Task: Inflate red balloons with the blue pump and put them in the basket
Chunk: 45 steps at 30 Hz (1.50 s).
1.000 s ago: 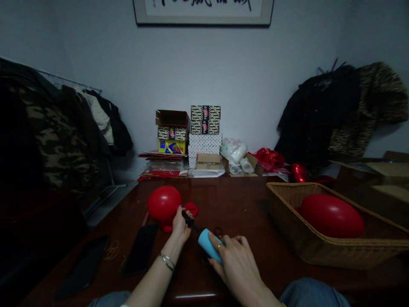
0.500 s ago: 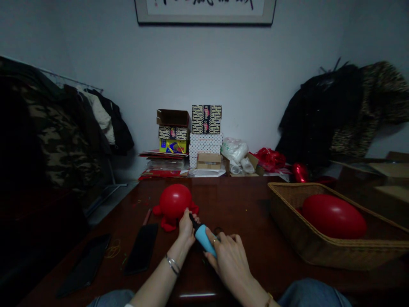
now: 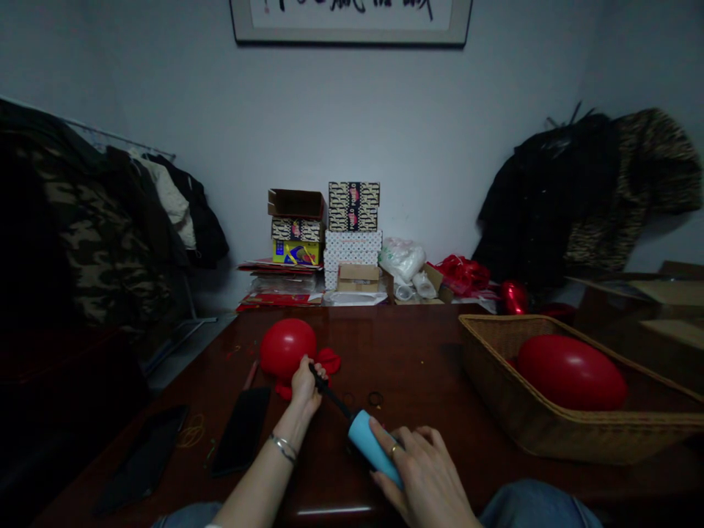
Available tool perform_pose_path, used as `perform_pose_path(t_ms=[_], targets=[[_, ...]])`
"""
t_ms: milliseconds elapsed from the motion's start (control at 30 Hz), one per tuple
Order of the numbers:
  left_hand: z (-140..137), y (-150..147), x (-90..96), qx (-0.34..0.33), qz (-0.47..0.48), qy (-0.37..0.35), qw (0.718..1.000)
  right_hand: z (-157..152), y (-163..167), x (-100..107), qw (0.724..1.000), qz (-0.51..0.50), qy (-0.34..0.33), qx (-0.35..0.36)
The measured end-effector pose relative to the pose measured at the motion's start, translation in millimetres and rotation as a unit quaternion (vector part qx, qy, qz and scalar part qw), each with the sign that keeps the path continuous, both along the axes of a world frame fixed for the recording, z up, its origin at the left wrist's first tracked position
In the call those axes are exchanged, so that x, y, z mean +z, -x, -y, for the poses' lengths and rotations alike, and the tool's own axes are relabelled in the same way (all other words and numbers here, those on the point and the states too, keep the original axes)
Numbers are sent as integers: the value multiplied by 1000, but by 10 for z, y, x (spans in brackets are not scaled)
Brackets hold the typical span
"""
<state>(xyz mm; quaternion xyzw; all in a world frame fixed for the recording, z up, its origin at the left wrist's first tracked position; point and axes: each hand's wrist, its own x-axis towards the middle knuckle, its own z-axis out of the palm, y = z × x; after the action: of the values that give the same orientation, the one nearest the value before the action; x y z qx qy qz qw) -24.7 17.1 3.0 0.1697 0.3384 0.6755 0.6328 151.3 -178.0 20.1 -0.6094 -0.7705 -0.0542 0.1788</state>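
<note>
My left hand [image 3: 306, 383] is closed around the neck of a round red balloon [image 3: 287, 345], where the black nozzle end of a hand pump [image 3: 375, 449] meets it. My right hand [image 3: 423, 469] grips the pump's light blue barrel, nearer to me, thumb side up. A length of black shaft shows between nozzle and barrel. The balloon's mouth is hidden by my left fingers. Several limp red balloons [image 3: 328, 360] lie on the table beside and under the inflated one.
A wicker basket [image 3: 542, 429] at right holds a large inflated red balloon [image 3: 572, 372]. Left of my left arm lie two dark flat slabs [image 3: 242, 429], yellow rubber bands [image 3: 191, 431] and a reddish stick [image 3: 251, 375]. Boxes [image 3: 352, 257] are stacked at the table's far edge.
My right hand has drawn the blue barrel back toward me and rightward, exposing more black shaft. My left hand and the inflated balloon have shifted slightly left.
</note>
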Motion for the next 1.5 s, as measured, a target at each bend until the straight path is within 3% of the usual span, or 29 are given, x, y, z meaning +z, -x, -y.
perform_pose_path(t_ms=[333,567,1067,1500], targets=[[-2,40,45,-16,33,6,999,114,-150,-3,1000,0,-4,12],[55,-60,25,-17,34,10,999,62,-36,126,1000,1,24,-4],[310,-334,-32,-47,4,25,999,-345,344,161,998,25,23,-51],[207,-233,-19,-30,-19,19,999,-234,342,116,999,13,23,-38]])
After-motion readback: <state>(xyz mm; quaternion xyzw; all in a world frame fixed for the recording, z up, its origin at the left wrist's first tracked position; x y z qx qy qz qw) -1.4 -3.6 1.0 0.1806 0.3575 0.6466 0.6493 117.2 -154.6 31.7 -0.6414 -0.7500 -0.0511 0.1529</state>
